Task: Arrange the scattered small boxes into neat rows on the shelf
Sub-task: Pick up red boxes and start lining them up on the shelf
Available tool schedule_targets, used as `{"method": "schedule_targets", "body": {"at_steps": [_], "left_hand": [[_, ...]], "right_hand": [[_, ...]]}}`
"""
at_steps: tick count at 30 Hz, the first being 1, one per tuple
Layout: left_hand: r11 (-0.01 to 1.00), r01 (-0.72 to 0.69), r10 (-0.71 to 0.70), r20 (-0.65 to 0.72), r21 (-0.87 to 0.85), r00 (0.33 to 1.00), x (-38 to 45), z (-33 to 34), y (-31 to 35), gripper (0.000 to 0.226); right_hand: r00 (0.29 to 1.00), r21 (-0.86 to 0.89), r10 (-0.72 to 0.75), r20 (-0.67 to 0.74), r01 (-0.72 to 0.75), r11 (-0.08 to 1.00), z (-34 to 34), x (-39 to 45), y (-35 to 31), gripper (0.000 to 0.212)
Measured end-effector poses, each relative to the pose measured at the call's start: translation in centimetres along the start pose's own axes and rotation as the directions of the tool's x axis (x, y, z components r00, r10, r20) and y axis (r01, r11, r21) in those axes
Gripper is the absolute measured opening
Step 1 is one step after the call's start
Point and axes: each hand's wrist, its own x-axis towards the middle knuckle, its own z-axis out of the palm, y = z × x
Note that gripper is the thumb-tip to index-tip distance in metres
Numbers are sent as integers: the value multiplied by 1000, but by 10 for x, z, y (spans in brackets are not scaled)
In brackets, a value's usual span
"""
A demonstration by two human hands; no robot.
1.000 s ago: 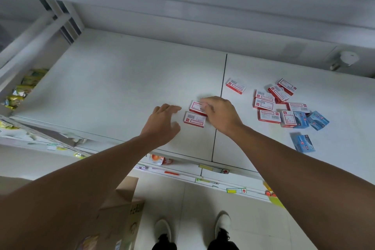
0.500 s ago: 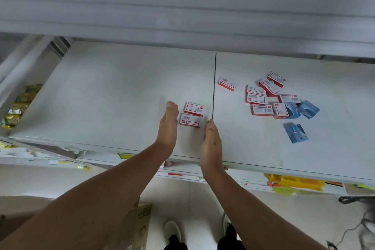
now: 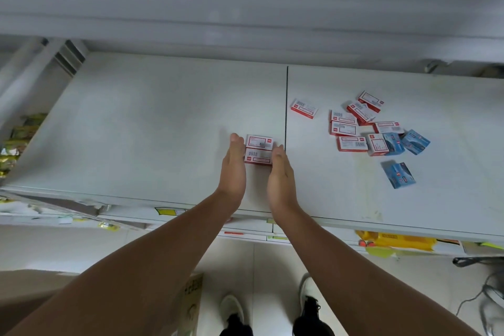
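**Two boxes squared up, rest still loose**

Since half a sec ago, both palms closed in. My left hand (image 3: 233, 169) & right hand (image 3: 279, 172), fingers straight, pressed flat against the two red boxes (image 3: 258, 149) from either side, just left of the shelf (image 3: 163, 117) seam. Pair looked aligned, so row started. Scattered boxes (image 3: 365, 128) lay well apart to the right, unsorted.

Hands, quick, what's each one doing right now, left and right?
Left hand: open, flat fingers pressing the left side of the two red boxes.
Right hand: open, flat fingers pressing their right side.
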Motion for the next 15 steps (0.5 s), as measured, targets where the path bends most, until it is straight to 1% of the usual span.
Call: {"method": "schedule_targets", "body": {"at_steps": [2, 4, 6, 8, 9, 11, 13, 15], "left_hand": [[999, 33, -33, 29, -5, 999, 1, -2, 1, 71], [999, 33, -33, 39, -6, 999, 1, -1, 2, 72], [1000, 17, -17, 5, -3, 1000, 3, 0, 3, 66], [1000, 27, -27, -6, -4, 1000, 6, 3, 10, 47], [999, 31, -32, -7, -19, 999, 7, 5, 13, 47], [1000, 23, -23, -8, -20, 1000, 13, 6, 15, 55], [1000, 27, -27, -12, -2, 1000, 17, 6, 20, 48], [1000, 23, -23, 2, 21, 1000, 24, 6, 20, 54]], "right_hand": [[1000, -6, 2, -6, -2, 1000, 1, 6, -1, 61], [1000, -3, 3, 2, -3, 1000, 2, 10, -3, 56], [1000, -14, 0, 11, 0, 1000, 4, 13, -3, 56], [1000, -31, 7, 15, -6, 1000, 6, 17, -6, 59], [1000, -29, 17, 17, -16, 999, 6, 19, -7, 59], [999, -26, 45, 14, -44, 999, 6, 26, -11, 56], [998, -43, 57, 12, -56, 998, 6, 33, -17, 56], [998, -65, 59, 26, -57, 996, 6, 39, -21, 54]]}}
